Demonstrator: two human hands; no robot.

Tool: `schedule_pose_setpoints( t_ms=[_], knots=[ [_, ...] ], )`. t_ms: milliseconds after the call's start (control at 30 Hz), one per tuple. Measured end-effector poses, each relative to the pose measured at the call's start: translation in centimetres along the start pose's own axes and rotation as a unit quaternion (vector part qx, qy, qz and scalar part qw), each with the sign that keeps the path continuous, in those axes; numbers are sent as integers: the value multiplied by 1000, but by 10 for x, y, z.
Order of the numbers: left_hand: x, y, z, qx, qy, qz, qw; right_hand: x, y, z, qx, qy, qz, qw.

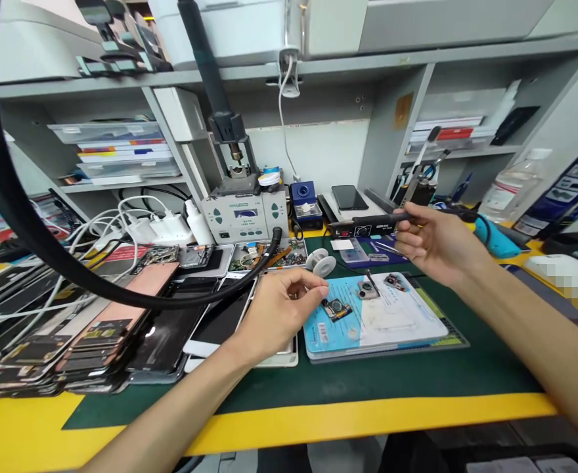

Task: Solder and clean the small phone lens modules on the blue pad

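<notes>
My left hand is closed in a pinch over the left side of a blue-and-white pad. Whatever lies between its fingertips is hidden. Right beside those fingertips is a small dark camera module; whether they touch it I cannot tell. A grey camera module and another small module lie farther back on the pad. Raised at the right, my right hand grips a black soldering iron, its handle pointing left and its cable trailing right.
Stacked phone parts cover the left side. A thick black hose arcs in front of the grey rework station. Behind the pad stand a solder spool and a black control box. A clear bottle is at right.
</notes>
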State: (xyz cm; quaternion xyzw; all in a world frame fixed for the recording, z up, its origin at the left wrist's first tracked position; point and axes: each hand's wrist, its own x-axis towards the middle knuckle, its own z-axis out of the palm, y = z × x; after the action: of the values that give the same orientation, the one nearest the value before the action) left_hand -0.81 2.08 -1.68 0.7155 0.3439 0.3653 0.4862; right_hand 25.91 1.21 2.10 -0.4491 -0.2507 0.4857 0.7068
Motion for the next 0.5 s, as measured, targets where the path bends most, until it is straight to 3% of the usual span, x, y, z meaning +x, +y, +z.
schedule_pose_setpoints(
  t_ms=[500],
  knots=[
    [0, -10, 5, -2, -4, -28, 1000, -7, -1, 4, -30, -3, -4, 1000]
  ],
)
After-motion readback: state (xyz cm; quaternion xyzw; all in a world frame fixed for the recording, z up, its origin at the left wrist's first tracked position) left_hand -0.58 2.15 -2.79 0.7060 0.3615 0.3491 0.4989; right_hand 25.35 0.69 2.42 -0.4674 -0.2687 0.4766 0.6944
